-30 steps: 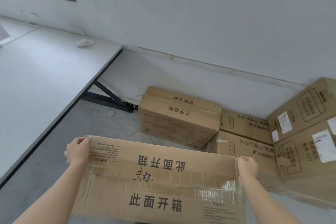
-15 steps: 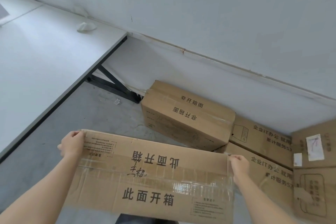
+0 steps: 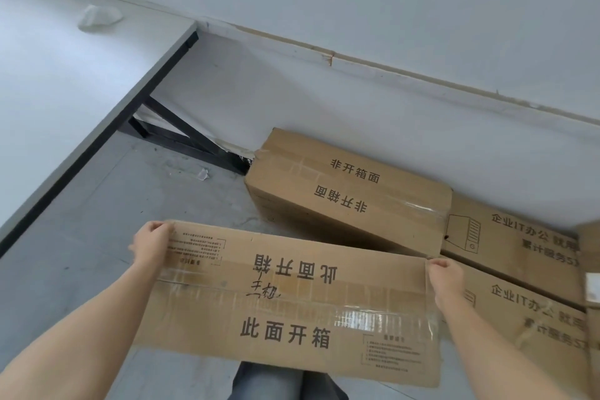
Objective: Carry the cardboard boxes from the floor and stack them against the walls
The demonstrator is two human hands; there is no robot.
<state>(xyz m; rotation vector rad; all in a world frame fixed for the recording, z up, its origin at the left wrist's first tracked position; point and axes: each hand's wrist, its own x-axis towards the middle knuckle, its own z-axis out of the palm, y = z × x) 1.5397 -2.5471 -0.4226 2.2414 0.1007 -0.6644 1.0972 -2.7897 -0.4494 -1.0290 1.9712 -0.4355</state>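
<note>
Carried carton: a long, flat cardboard carton (image 3: 292, 302), sealed with clear tape and scrawled on in pen, is held off the floor in front of the wall-side carton (image 3: 350, 191), its far edge just short of it.
Left hand: the left hand (image 3: 151, 248) grips the carried carton's far-left corner, the end away from the wall-side carton, with fingers curled over the far edge.
Right hand: the right hand (image 3: 446, 279) grips the far-right corner, the one nearest the wall-side carton, with fingers wrapped over the edge.
Destination: the wall-side carton lies on the grey floor (image 3: 97, 237), with the white wall (image 3: 389, 26) right behind it; two printed cartons (image 3: 519, 237) are stacked just to its right.
Surroundings: a white table (image 3: 65, 91) stands well to the left of the wall-side carton.
Handling: the carton looks stiff and keeps its shape. Two bare hands hold it by the corners alone, so it is probably light to moderate in weight. The glossy tape looks slippery.
Where to hold: the short ends and bare cardboard corners seem the surest purchase. For setting it down on the wall-side carton, palms under the long bottom edges would likely serve better.
Risk: a corner-only hold could let the carton tip forward.
</note>
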